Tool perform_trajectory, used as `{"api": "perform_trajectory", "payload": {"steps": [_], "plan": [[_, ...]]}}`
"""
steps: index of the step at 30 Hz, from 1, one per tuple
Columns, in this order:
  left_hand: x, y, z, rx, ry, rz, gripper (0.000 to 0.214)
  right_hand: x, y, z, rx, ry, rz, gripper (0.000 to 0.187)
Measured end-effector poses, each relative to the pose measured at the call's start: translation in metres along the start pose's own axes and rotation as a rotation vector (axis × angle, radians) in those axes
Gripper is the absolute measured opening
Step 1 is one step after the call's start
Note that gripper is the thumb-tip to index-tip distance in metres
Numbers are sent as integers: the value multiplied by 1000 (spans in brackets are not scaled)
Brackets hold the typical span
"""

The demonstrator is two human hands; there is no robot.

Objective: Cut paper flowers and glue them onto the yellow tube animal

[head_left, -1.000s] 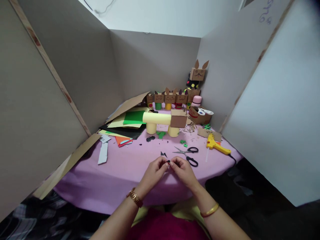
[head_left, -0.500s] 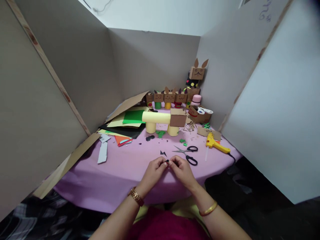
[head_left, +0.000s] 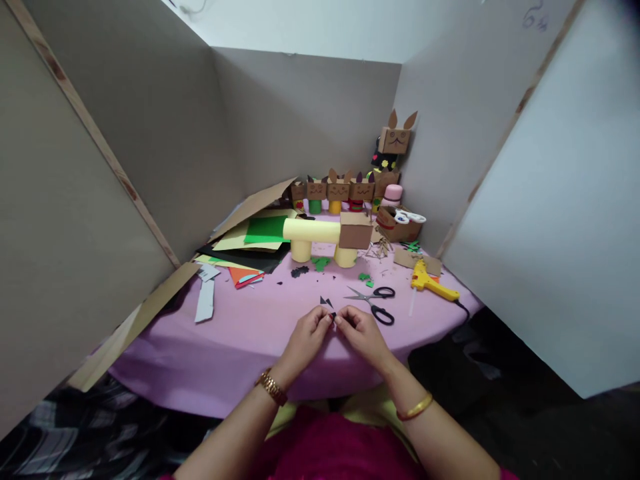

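Head cam | L hand [head_left: 307, 331] + R hand [head_left: 362, 331]: both pinched narrow on small blk piece [head_left: 334, 315] | piece btwn the 2 hands, at fingertips | blk scraps [head_left: 323, 301] just beyond, scissors [head_left: 370, 300] nr R hand, on cloth [head_left: 240, 333]

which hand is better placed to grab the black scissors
Likely the right hand: the black scissors lie just beyond it, handles rightward. The left hand is farther; both pinch a small dark piece.

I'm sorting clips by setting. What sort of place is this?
Probably a craft workspace: black-handled scissors, a yellow glue gun and a row of cardboard-headed figures suggest it.
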State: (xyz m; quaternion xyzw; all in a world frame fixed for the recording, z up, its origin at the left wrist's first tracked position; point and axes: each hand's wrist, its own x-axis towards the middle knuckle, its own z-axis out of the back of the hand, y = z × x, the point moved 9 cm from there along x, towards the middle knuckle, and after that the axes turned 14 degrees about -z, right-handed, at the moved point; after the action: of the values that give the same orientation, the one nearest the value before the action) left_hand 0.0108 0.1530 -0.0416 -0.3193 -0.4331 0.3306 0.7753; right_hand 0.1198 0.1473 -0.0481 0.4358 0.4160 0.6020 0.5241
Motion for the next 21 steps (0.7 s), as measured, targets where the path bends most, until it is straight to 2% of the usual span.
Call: {"api": "perform_trajectory", "payload": {"steps": [11, 15, 21], "plan": [[2, -4, -12, 3, 137, -22, 18, 1, -6, 5, 46, 19, -56, 17], [2, -4, -12, 3, 128, -17, 17, 1, -8, 8, 61, -13, -55, 18], [3, -4, -10, 27, 104, -20, 17, 1, -7, 7, 40, 14, -52, 15]]}}
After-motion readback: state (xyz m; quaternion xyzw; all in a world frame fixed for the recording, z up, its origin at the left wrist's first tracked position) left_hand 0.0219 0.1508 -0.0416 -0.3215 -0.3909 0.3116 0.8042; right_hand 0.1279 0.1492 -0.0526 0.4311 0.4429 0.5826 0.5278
